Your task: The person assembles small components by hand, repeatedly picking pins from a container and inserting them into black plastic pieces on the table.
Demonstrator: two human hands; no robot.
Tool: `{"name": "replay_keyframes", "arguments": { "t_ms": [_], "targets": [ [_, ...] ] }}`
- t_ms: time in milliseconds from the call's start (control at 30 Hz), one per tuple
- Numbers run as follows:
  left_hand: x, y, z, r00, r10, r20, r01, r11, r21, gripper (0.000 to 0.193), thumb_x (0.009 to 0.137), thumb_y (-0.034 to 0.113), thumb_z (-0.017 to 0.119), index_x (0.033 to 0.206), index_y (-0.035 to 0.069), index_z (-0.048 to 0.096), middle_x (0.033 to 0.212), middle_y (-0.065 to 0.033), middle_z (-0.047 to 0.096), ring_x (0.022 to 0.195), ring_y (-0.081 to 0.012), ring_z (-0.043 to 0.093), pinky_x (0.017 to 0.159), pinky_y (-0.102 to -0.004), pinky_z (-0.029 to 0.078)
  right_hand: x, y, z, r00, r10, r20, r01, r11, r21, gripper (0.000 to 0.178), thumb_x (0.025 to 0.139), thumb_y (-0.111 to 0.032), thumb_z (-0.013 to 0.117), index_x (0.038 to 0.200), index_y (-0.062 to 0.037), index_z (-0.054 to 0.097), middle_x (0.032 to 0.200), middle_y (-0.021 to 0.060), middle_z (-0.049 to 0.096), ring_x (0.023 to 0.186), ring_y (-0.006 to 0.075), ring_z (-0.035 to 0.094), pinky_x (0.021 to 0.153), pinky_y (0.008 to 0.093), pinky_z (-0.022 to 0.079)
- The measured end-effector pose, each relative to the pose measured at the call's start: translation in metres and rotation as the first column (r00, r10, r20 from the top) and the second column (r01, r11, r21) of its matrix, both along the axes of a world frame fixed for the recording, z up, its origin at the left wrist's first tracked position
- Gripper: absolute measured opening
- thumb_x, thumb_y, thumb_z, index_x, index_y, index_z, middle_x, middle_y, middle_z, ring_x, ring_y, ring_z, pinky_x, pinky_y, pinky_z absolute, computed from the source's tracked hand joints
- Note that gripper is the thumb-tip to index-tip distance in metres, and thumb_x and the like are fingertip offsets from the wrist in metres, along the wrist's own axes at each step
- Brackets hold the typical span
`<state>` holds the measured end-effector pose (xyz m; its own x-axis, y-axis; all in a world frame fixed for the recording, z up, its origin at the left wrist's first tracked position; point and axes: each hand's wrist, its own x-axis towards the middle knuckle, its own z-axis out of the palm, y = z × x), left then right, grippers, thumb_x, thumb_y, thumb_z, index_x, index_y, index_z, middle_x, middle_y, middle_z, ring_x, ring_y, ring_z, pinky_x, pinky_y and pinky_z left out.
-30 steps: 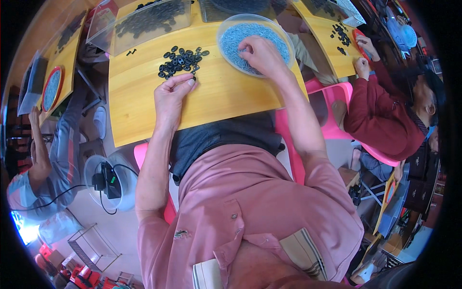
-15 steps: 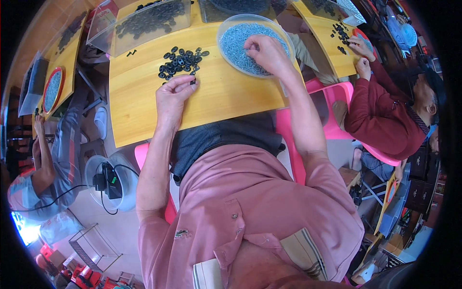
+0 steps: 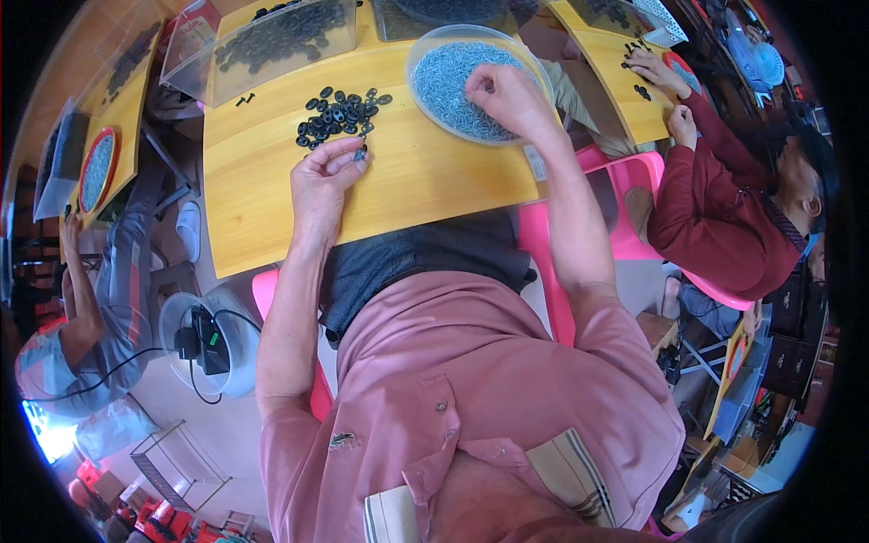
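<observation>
My left hand point(image 3: 324, 176) rests on the yellow table point(image 3: 425, 176), its fingertips pinched on a small black part just below a pile of black oval parts point(image 3: 339, 115). My right hand point(image 3: 509, 95) reaches into a round clear bowl point(image 3: 425, 56) of small blue-grey pieces, its fingers curled down among them. Whether it holds any piece is hidden by the fingers.
A clear tray of black parts point(image 3: 282, 34) stands at the table's far edge. A person in dark red point(image 3: 724, 217) works at a yellow table on the right; another person point(image 3: 81, 308) sits at the left. A round tub with a cable point(image 3: 204, 344) stands on the floor.
My right hand has shifted slightly inside the bowl, picking among the pieces. My left hand stays put below the black pile.
</observation>
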<state>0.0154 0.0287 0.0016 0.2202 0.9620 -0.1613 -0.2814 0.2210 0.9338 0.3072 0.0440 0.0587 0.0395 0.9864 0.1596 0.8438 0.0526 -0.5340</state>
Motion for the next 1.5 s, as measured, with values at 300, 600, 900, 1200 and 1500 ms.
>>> {"name": "replay_keyframes", "arguments": {
  "t_ms": [300, 600, 900, 1200, 1500],
  "targets": [
    [-0.003, 0.003, -0.005, 1.000, -0.016, 0.012, 0.016, 1.000, 0.024, 0.026, 0.083, -0.012, 0.067, 0.107, -0.002, 0.068, 0.101, -0.0093, 0.070, 0.094, -0.0133, 0.066, 0.088, -0.0247, 0.051, 0.005, 0.003, -0.005, 0.988, -0.007, -0.156, 0.001, 0.999, -0.036, 0.017, 0.078, -0.010, 0.067, 0.092, -0.0026, 0.073, 0.077, 0.0147, 0.069, 0.074, 0.0235, 0.069, 0.069, 0.0363, 0.052],
    [-0.003, 0.004, -0.003, 1.000, -0.005, 0.003, 0.005, 1.000, 0.010, 0.022, 0.084, -0.008, 0.067, 0.106, -0.003, 0.069, 0.099, -0.0094, 0.070, 0.091, -0.0139, 0.067, 0.086, -0.0244, 0.051, -0.001, -0.001, 0.004, 0.997, -0.010, -0.080, 0.008, 1.000, -0.029, 0.017, 0.078, -0.009, 0.065, 0.091, -0.0028, 0.073, 0.074, 0.0150, 0.068, 0.072, 0.0276, 0.068, 0.069, 0.0377, 0.052],
    [-0.002, 0.003, 0.001, 0.999, -0.006, 0.053, 0.006, 1.000, 0.008, 0.024, 0.085, -0.006, 0.068, 0.109, -0.003, 0.067, 0.092, -0.0086, 0.069, 0.086, -0.0157, 0.067, 0.084, -0.0267, 0.053, -0.017, 0.000, -0.015, 0.980, 0.155, 0.129, -0.173, 0.973, 0.149, 0.014, 0.077, -0.011, 0.070, 0.090, -0.0053, 0.071, 0.075, 0.0102, 0.062, 0.076, 0.0269, 0.061, 0.072, 0.0397, 0.048],
    [-0.003, 0.002, 0.003, 0.999, -0.022, 0.027, 0.022, 1.000, -0.011, 0.025, 0.088, -0.005, 0.065, 0.113, -0.005, 0.065, 0.096, -0.0106, 0.069, 0.088, -0.0182, 0.067, 0.085, -0.0275, 0.053, -0.014, 0.003, -0.006, 0.991, 0.057, -0.122, -0.058, 0.998, -0.005, 0.011, 0.079, -0.011, 0.073, 0.086, -0.0026, 0.072, 0.074, 0.0059, 0.066, 0.069, 0.0153, 0.061, 0.065, 0.0306, 0.049],
    [-0.002, 0.001, 0.005, 0.999, -0.030, 0.027, 0.030, 0.999, -0.009, 0.025, 0.088, -0.005, 0.064, 0.113, -0.005, 0.065, 0.097, -0.0115, 0.069, 0.088, -0.0193, 0.068, 0.085, -0.0280, 0.053, -0.010, 0.003, -0.004, 0.975, -0.037, -0.220, 0.023, 0.998, -0.065, 0.014, 0.077, -0.013, 0.077, 0.083, -0.0030, 0.072, 0.068, 0.0023, 0.064, 0.065, 0.0088, 0.058, 0.060, 0.0267, 0.047]
  ]
}}
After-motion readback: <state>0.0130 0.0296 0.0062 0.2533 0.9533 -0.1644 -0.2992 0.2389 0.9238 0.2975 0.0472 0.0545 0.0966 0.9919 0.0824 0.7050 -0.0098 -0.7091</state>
